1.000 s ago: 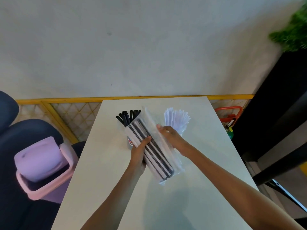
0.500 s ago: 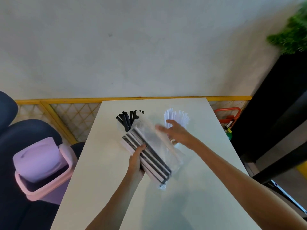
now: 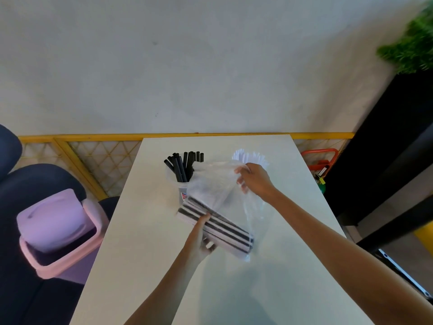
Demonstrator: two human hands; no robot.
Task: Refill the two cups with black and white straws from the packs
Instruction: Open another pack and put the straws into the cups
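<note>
Meanwhile, white table (image 3: pixel 140 242) by grey wall (image 3: pixel 187 66); left hand (image 3: pixel 199 240) grips straw pack (image 3: pixel 220 228), right hand (image 3: pixel 255 179) pinches its plastic.

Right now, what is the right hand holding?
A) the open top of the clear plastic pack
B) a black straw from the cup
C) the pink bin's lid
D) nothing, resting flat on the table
A: the right hand pinches the loose clear top of the plastic pack, while the left hand grips the straws inside it.
</note>
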